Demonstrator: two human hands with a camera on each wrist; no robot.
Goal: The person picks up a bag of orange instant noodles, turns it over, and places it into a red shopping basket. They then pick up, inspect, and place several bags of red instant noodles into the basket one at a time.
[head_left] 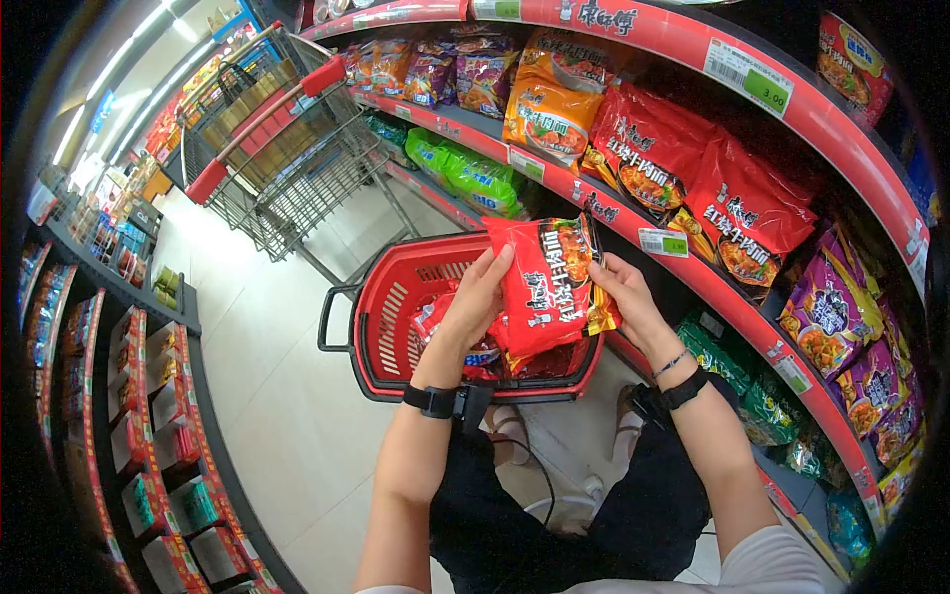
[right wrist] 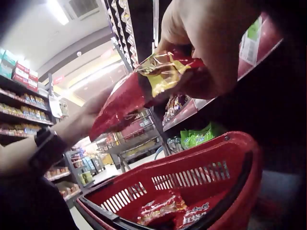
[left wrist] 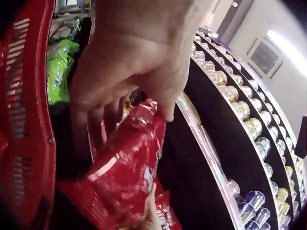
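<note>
A red packet of instant noodles [head_left: 544, 282] is held up over a red shopping basket [head_left: 388, 302]. My left hand [head_left: 477, 297] grips its left edge, thumb on the front. At its right edge, my right hand [head_left: 631, 302] pinches the yellow and black side. From the left wrist, the left hand [left wrist: 129, 62] curls over the crinkled wrapper, its fingers partly hidden behind it. Inside the basket lie other red packets [right wrist: 163, 206], seen below the held one in the right wrist view.
Curved shelves with red edges [head_left: 641, 238] run along the right, stacked with red noodle packets [head_left: 643, 148], orange, purple and green ones. A metal shopping cart [head_left: 287, 188] stands beyond the basket. Another shelf unit [head_left: 148, 426] lines the left of the aisle.
</note>
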